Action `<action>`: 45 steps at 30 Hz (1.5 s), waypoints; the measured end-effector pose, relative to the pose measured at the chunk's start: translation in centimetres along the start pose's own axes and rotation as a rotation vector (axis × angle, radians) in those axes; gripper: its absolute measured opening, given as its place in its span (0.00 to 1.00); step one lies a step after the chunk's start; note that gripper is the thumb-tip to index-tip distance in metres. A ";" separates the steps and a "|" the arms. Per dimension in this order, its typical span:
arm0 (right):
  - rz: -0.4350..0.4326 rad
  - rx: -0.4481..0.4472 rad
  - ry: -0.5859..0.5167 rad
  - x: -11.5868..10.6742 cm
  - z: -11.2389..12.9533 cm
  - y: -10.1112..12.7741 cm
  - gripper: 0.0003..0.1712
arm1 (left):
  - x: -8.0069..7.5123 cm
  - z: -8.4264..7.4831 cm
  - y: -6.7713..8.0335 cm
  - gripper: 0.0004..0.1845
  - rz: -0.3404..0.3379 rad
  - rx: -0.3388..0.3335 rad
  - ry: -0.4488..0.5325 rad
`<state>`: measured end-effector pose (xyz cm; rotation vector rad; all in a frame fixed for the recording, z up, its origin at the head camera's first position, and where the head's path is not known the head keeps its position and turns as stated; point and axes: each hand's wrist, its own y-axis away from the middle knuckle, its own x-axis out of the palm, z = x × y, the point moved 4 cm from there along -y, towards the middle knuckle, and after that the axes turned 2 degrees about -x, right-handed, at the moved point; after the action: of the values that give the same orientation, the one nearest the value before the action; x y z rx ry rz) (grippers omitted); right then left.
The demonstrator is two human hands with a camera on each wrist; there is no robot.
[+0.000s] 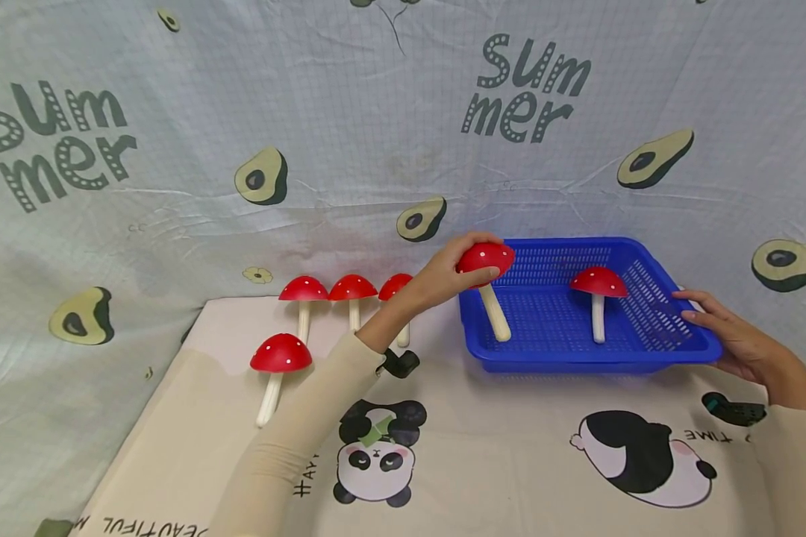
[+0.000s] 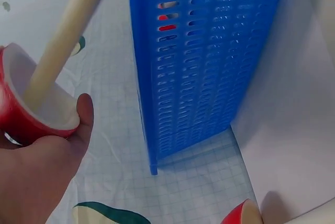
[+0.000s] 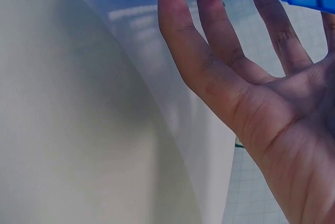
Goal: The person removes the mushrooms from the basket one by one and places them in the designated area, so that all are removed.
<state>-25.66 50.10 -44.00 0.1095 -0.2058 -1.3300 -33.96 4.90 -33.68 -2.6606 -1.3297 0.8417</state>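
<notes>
While the left hand (image 1: 443, 277) grips a red-capped mushroom (image 1: 486, 259) over the blue basket (image 1: 672, 350), the right hand's (image 1: 732, 339) straight fingers apparently touch its rim.

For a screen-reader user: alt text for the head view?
A left hand holds a red toy mushroom over a blue basket containing another mushroom; the right hand touches the basket's rim.

A red-capped toy mushroom (image 1: 486, 259) with white dots and a cream stem hangs tilted over the left end of the blue slotted basket (image 1: 645, 356), stem foot touching its floor.
</notes>
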 end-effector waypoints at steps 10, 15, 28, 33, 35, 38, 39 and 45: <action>-0.010 0.019 0.031 0.0 0.0 0.0 0.24 | -0.2 0.6 0.7 0.27 0.015 -0.059 -0.032; -0.010 0.025 0.049 -0.1 -0.1 0.0 0.24 | -0.6 0.6 1.1 0.26 0.019 -0.081 0.004; -0.025 0.024 0.160 0.2 -0.3 -0.2 0.23 | -2.1 0.0 2.5 0.22 -0.028 -0.053 0.017; -0.023 0.025 0.152 0.1 -0.2 -0.1 0.24 | -2.3 0.2 3.0 0.23 0.022 -0.076 -0.050; -0.019 0.025 0.136 0.1 -0.2 -0.1 0.24 | -2.4 0.3 3.2 0.22 0.052 -0.090 -0.080; -0.021 0.027 0.133 0.0 -0.2 0.0 0.24 | -2.7 0.5 3.4 0.22 0.080 -0.103 -0.125; -0.020 0.025 0.134 0.0 -0.2 0.0 0.24 | -2.8 0.5 3.4 0.22 0.083 -0.105 -0.143; -0.015 0.018 0.123 0.0 0.0 -0.1 0.24 | -3.6 0.5 3.6 0.21 0.076 -0.129 -0.234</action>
<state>-25.73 50.13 -44.00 0.2084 -0.1131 -1.3322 -33.33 -0.14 -33.52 -2.7971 -1.3809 1.1454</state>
